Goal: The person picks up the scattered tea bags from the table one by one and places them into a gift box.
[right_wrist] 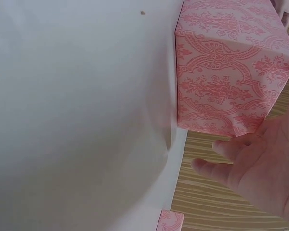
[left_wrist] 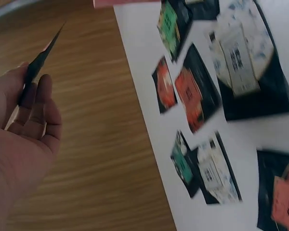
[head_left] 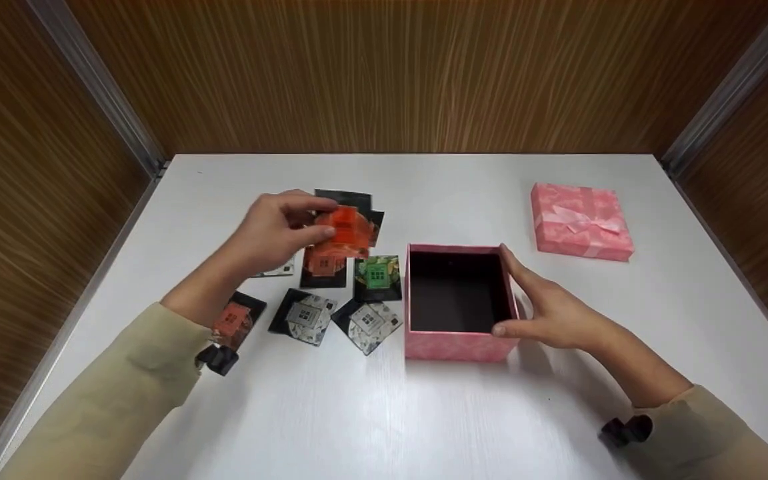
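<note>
Left hand [head_left: 277,230] pinches an orange packet [head_left: 347,230] between thumb and fingers, lifted above the loose packets [head_left: 331,293] scattered on the tabletop [head_left: 384,413] left of centre. In the left wrist view the packet shows edge-on as a thin dark sliver at the fingertips [left_wrist: 36,91]; the packets on the tabletop are blurred there. Right hand [head_left: 547,310] rests on the right wall of the open pink box [head_left: 457,347], thumb at its near right corner, forefinger at the far right corner, fingers fairly straight, touching rather than gripping. Box stands near the tabletop centre, just right of the packets, dark inside. Pink lid [head_left: 581,223] with a bow lies toward the far right corner, well apart from the box.
</note>
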Demonstrator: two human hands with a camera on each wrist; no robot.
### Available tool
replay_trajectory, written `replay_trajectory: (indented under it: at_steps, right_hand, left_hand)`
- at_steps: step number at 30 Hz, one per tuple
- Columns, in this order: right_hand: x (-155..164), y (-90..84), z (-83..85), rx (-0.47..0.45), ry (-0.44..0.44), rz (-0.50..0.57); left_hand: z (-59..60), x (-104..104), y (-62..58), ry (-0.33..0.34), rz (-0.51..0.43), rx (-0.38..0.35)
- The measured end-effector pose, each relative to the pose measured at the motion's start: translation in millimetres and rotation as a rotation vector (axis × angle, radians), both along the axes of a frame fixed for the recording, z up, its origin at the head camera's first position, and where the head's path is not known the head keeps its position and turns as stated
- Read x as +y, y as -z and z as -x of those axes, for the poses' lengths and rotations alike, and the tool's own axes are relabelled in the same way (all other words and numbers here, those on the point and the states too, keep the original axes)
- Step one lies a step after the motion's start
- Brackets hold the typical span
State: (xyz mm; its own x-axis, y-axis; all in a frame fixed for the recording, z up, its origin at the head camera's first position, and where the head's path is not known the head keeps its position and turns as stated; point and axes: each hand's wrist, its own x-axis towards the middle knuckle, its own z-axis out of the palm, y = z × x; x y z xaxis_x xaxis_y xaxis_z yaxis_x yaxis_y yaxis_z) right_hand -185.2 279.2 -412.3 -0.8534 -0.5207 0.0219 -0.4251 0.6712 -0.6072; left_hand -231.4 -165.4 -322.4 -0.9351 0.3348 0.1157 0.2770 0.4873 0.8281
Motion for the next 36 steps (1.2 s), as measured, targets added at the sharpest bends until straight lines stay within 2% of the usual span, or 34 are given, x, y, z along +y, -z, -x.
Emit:
replay_trajectory:
  at_steps: [6, 15, 18, 23, 36]
  right_hand:
    - [0, -0.1, 0.1, -0.009, 0.002, 0.005]
    - [0, -1.3, -0.1, -0.008, 0.009, -0.002]
    - [-1, -2.0, 0.3, -0.005, 0.011, -0.007]
    - [-2, -2.8, -0.1, -0.016, 0.006, 0.005]
    - [-1, -2.8, 0.7, -0.03, 0.016, -0.004]
  left_hand:
    - [-4.3, 31, -2.0, 0.101, -0.013, 0.012]
    - [-3.3, 79, 9.1, 0.223, -0.083, -0.028]
    - [-3.3, 95, 14.3, 0.253, -0.046, -0.031]
    - [-1.8, 118, 24.4, 0.289, 0.057, 0.018]
    - [-0.1, 157, 41.9, 0.372, 0.181, -0.009]
